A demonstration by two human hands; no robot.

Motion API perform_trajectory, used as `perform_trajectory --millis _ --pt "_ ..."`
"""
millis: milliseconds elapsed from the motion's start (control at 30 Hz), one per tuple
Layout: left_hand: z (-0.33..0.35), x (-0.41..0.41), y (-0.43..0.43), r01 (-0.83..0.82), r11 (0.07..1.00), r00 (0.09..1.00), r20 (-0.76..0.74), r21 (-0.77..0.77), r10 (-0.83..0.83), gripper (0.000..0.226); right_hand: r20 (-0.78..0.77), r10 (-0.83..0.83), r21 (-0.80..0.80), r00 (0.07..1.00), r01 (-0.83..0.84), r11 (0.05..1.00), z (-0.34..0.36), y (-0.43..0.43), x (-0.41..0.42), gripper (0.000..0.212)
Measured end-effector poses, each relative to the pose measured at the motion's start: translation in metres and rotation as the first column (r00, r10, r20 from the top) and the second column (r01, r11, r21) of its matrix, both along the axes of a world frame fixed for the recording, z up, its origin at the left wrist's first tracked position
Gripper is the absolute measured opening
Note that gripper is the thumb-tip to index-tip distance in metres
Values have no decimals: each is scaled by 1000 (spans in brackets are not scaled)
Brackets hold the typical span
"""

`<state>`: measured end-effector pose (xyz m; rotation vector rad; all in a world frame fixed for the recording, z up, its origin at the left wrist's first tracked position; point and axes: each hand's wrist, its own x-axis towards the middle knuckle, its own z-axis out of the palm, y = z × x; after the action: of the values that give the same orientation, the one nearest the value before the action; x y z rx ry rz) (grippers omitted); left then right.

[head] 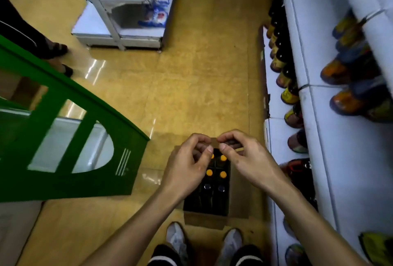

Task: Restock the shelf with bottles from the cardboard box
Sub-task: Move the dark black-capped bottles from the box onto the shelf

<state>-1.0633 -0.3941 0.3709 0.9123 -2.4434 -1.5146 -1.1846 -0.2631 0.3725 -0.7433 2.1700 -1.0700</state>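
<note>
Straight-down view onto yellow floor (191, 74). Box (238, 199) open, on floor just ahead of two white shoes (176, 238), close beside base of white shelf (319, 116) on right.

Inside box: dark bottles (213, 198) upright in two columns. Four orange caps (222, 173) at far end, two dark caps (207, 187) just behind them toward the shoes. Near end of box too dark to read.

Left hand (187, 165) and right hand (244, 159) both over far end of box, fingers curled, thumb tips nearly touching each other. Each pinching a thin brown flap (213, 141) between thumb and forefinger, narrow grip. Looks like the box's own far flap, but blurred, so cannot tell for sure. Left thumb covering part of the far-left orange cap.

Shelf, lower tier: shelf bottles (290, 93), dark with yellow labels, in a row running away along the edge. Upper tier: orange-and-blue packs (340, 99), blurred.

Left: green panel (85, 138) with cut-out windows, slanted across view. Top: white display unit (119, 20) holding blue-white bags (157, 16). Top left: another person's feet (57, 49) in dark footwear, well apart from box.
</note>
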Motion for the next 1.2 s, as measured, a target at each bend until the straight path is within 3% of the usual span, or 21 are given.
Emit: perform_trajectory --millis 300,600,800,1000,1200 --pt "-204 14 -17 137 991 985 108 6 -137 16 36 43 101 998 -47 994 -196 4 10 14" --pt "-362 18 -25 361 931 905 219 54 -364 16 22 253 211 967 -252 945 -354 10 1 21" --pt "-423 18 -28 527 850 805 315 9 -502 27 4 422 302 907 -403 864 -416 18 0 25" --pt "-463 29 -18 650 758 667 431 62 -607 44 -75 608 404 791 -533 743 -443 19 10 29" --pt "-487 31 -11 704 697 660 485 -135 -574 50 -124 594 382 795 -514 768 -474 19 25 40"
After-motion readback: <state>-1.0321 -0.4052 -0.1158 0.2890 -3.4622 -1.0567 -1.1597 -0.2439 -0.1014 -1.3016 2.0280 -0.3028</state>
